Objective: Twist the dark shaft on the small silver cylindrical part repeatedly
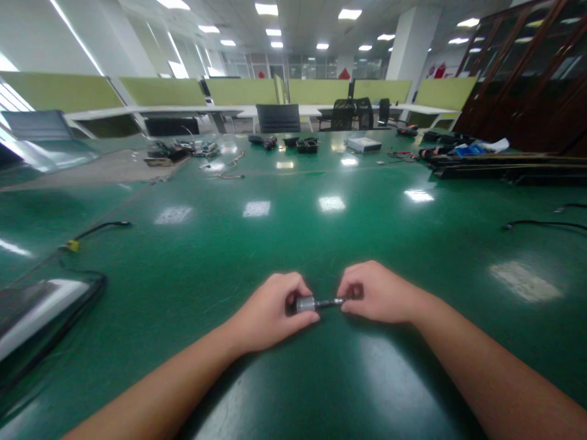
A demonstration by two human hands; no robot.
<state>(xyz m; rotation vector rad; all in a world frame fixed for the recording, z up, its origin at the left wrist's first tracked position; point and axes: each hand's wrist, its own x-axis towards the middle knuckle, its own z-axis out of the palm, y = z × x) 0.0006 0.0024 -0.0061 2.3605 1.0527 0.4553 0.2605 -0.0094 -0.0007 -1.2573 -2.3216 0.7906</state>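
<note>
tool [306, 304] sits about level between my hands, near middle of the table [293, 238]; can't tell if it touches the top. my left hand [268, 315] is mostly closed, fingers curled round the tool's thick silver end. my right hand [383, 296] is pinched nearly closed on the far end of the thin shaft [328, 303], other fingers bent. white box [364, 145] toward the table's far side, black bars [495, 166] on its far right, cable [98, 229] on its left part, chair [277, 118] past its far edge.
</note>
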